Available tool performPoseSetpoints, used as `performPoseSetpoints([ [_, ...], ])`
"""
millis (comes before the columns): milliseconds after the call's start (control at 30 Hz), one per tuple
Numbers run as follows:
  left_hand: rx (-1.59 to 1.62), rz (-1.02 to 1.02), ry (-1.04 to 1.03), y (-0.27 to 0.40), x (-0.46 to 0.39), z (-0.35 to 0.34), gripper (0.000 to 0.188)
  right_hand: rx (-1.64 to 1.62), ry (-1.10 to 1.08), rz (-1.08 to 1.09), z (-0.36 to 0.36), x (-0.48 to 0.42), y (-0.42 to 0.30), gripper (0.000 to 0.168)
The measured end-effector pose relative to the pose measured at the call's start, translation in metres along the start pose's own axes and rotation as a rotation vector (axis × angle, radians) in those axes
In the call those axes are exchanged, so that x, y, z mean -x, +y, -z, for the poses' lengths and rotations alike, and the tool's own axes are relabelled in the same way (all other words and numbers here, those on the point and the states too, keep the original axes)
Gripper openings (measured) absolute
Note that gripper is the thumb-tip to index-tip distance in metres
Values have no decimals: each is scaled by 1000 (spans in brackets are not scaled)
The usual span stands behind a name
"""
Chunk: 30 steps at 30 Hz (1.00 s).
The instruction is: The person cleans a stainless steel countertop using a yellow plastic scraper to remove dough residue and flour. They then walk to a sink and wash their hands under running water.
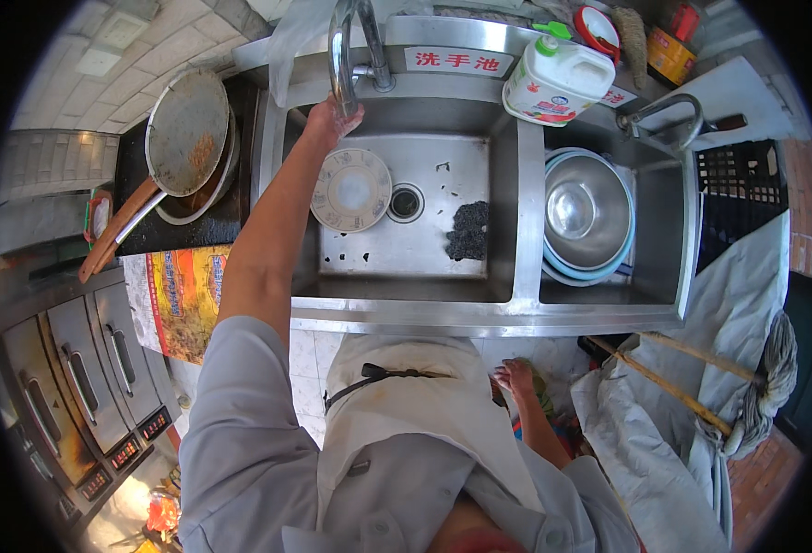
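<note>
My left hand (334, 122) is wet and lies at the mouth of the curved chrome faucet (341, 62), over the back left of the large steel sink (406, 285). The spout partly covers it, and whether the fingers close on anything is unclear. Below it, a patterned round plate (352, 190) lies in the sink beside the drain (405, 202). Dark wet scraps (468, 230) lie in a heap at the sink's right side, with small bits scattered about. My right hand (514, 377) hangs beside my apron (406, 408), fingers apart, with nothing seen in it.
Nested bowls (589, 207) fill much of the smaller right sink. A white plastic jug (559, 79) stands on the back ledge. At left, a long-handled strainer (188, 131) rests over a pot (202, 207). Mops (772, 387) lean at right beside grey sheeting (655, 442).
</note>
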<state>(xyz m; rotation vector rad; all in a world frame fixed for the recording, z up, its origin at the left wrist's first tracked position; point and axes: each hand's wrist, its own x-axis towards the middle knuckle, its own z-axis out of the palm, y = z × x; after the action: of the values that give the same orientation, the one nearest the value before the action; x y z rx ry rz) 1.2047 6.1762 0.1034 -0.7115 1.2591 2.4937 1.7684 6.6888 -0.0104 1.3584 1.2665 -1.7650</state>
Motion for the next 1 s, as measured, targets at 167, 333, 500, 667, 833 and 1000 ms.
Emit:
performPoseSetpoints([
  [167, 143, 25, -156, 14, -20, 4, 35, 101, -57, -83, 8, -14, -12, 21],
  [333, 389, -92, -20, 27, -10, -52, 25, 162, -25, -89, -15, 4, -36, 25],
  [500, 36, 18, 236, -27, -7, 7, 26, 190, -35, -99, -16, 10, -40, 25],
  [667, -35, -4, 7, -9, -18, -12, 42, 201, 18, -87, -15, 18, -30, 27],
  [833, -105, -18, -38, -2, -42, 4, 40, 197, 20, -105, -14, 19, -28, 28],
  [1000, -64, -92, -173, 2, -32, -18, 40, 199, -8, -102, -19, 23, -28, 31],
])
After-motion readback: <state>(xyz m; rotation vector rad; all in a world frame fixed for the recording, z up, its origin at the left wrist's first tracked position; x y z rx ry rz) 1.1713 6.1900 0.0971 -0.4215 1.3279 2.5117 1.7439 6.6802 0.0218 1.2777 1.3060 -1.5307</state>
